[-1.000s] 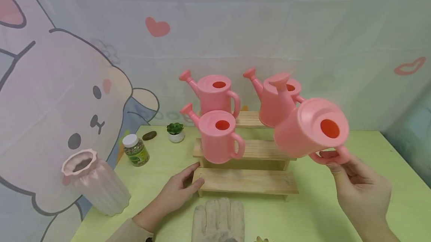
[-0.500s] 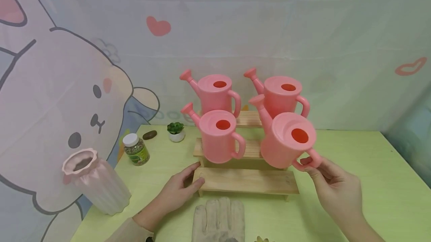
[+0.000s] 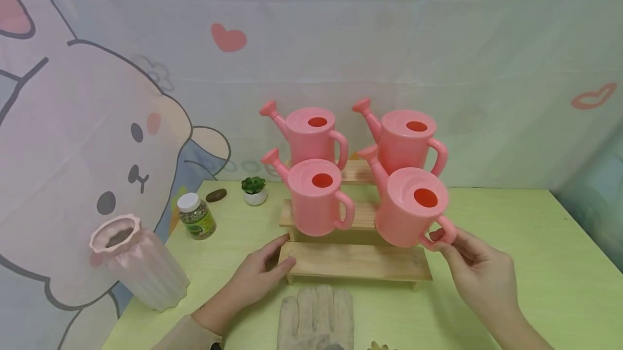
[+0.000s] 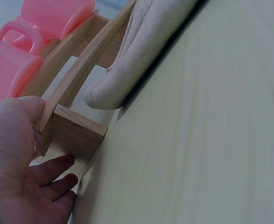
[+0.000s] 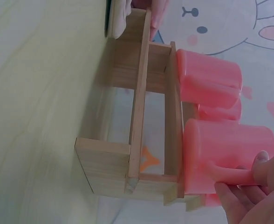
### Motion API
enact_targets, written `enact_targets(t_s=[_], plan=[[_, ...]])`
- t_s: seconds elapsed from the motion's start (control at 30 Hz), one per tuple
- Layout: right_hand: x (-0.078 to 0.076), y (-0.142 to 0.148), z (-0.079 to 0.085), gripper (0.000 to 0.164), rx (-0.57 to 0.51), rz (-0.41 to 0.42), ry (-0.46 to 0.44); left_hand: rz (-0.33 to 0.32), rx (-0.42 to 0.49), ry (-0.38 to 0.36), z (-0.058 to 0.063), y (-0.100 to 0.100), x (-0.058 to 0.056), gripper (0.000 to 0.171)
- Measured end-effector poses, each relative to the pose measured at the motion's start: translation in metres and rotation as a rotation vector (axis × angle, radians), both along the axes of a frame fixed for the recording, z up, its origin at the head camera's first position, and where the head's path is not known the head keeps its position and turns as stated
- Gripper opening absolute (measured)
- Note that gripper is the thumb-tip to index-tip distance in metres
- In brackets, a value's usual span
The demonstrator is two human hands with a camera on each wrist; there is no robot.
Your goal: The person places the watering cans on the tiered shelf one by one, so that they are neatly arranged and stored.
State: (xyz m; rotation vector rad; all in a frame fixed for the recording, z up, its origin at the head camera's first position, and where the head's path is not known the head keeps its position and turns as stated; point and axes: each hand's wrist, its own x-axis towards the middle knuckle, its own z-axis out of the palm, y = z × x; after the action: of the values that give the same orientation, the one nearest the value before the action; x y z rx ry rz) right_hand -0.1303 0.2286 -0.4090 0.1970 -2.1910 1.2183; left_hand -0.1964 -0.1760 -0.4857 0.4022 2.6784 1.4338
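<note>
My right hand pinches the handle of a pink watering can, which stands at the right end of the middle step of a wooden tiered stand. In the right wrist view this watering can is against the step, and fingers and thumb close round its handle. My left hand holds the left end of the lowest step; in the left wrist view its thumb lies over the plank and its fingers are below, by the stand's leg. Another watering can sits left on the middle step.
Two more watering cans stand on the top step, one left, one right. A work glove lies before the stand. To the left are a pink vase, a lidded jar, a dark stone and a potted succulent.
My right hand has brought its watering can left and down onto the middle step, and the can has become more upright. The left hand stays at the stand's end.
</note>
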Motion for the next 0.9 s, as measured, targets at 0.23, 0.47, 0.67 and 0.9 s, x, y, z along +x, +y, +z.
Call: enact_targets(t_s=[0.23, 0.47, 0.67, 0.9], plan=[[-0.0002, 0.0006, 0.0012, 0.031, 0.025, -0.013, 0.005, 0.002, -0.001, 0.004, 0.0009, 0.0005, 0.0005, 0.065], [-0.0007, 0.0002, 0.0023, 0.036, 0.057, -0.031, 0.007, 0.001, 0.001, 0.009, 0.0006, 0.0008, 0.0006, 0.065], [-0.001, -0.0007, 0.004, 0.035, 0.055, -0.05, -0.019, 0.001, 0.003, -0.003, 0.0006, 0.0008, 0.0005, 0.065], [-0.0039, -0.0014, 0.0068, 0.038, 0.059, -0.064, -0.037, 0.008, -0.002, -0.008, 0.0013, 0.0007, 0.0007, 0.065]])
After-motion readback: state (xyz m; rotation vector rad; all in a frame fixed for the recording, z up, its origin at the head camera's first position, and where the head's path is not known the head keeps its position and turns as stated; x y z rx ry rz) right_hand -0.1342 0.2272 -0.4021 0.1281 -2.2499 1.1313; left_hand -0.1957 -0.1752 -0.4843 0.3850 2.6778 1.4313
